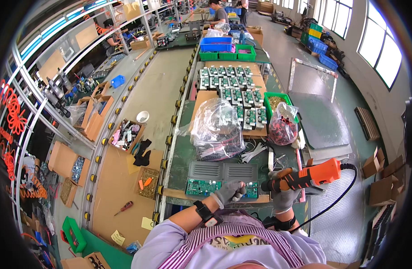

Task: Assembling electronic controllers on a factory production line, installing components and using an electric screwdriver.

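My right hand (284,197), in a grey glove, is wrapped round an orange and black corded power tool (314,175). The tool lies sideways, its dark front end pointing left and its black cord trailing from the back. My left hand (231,193), gloved too, is closed with the fingertips pinched; what they hold, if anything, is too small to make out. It hovers over two dark grey ribbed housings (206,170) at the bench's near edge. Green circuit boards (201,187) lie in their near halves, the right one partly hidden by my left hand.
Beyond the housings lie a clear plastic bag (217,130), a bag of red and black parts (283,127) and white cable ties (254,152). Rows of board-topped units (235,95) stand farther back, with a green bin (276,101) beside them. A roller conveyor (170,130) runs along the left.
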`<state>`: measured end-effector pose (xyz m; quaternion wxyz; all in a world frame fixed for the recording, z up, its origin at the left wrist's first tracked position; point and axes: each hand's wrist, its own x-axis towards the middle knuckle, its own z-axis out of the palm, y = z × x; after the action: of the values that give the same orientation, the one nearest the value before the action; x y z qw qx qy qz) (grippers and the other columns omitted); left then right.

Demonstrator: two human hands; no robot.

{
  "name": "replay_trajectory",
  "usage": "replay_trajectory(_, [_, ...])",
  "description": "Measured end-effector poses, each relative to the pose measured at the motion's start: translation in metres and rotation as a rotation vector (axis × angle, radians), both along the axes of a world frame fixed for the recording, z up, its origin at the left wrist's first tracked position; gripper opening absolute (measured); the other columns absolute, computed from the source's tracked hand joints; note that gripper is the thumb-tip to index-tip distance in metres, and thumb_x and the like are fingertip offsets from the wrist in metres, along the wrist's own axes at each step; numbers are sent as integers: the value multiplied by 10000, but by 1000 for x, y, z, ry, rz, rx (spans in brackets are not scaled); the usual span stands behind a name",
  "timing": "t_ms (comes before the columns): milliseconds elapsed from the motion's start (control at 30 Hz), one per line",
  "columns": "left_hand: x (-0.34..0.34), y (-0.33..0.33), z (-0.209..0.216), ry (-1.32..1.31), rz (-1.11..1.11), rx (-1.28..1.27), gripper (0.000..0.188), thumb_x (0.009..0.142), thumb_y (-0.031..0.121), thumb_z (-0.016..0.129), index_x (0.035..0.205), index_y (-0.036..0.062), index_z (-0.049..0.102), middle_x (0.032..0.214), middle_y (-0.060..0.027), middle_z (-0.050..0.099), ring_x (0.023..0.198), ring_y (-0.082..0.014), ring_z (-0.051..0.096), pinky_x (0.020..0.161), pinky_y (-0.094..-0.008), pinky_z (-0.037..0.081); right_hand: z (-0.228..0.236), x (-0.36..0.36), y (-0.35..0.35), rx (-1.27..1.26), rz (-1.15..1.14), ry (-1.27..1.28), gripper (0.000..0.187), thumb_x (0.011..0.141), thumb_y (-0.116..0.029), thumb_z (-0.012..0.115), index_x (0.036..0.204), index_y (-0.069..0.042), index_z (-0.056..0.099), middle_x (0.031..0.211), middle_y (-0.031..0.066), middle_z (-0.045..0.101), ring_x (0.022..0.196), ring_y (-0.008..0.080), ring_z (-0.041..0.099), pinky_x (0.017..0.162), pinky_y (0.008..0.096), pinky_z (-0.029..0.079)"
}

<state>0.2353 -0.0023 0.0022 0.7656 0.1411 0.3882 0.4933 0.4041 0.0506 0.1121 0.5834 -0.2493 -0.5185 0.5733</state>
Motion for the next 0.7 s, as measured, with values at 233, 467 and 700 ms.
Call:
replay_trajectory(233, [8,-11,-14,-242,53,-43,124,848,178,523,836,56,501,698,-21,480,522,-63,430,418,-164,359,13,-7,-10,19,12,44,473,684,-379,664,944,-37,467,739,87,562,700,209,567,705,379,469])
replay_trajectory(467, [21,-27,-9,-338,35,-9,201,835,242,548,781,55,499,664,-18,475,504,-73,419,402,-174,342,21,-5,-25,43,-4,13,386,695,-310,649,879,-18,476,753,95,563,713,197,561,696,337,460])
replay_trajectory(700, [25,-25,-3,-244,33,-52,274,816,333,563,745,77,495,599,-8,458,457,-75,405,361,-174,314,1,7,-26,92,-9,-176,194,720,-4,599,879,22,490,833,103,585,740,144,575,616,248,478])
